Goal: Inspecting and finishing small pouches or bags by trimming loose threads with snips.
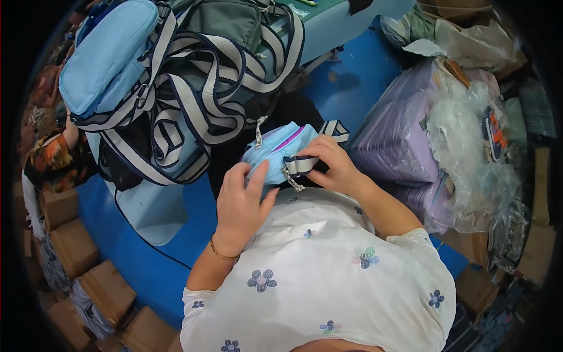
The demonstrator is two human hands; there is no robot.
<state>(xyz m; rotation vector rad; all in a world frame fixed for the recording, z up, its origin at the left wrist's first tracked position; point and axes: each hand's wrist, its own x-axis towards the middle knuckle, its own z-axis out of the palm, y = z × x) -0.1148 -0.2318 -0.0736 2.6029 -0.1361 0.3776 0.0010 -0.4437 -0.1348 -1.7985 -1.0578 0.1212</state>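
A small light-blue fabric pouch [275,154] sits before the chest, left hand [243,202] cupping its near side while right hand [329,164] pinches its navy-and-white striped strap [300,163] just right.

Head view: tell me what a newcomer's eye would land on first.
At centre, the left hand and right hand hold a small light blue pouch, the right fingers pinching its striped strap. Above left, a heap of bags with tangled navy-and-white striped straps lies on the table, a light blue bag on top. To the right sit stacked lilac packets in clear plastic.
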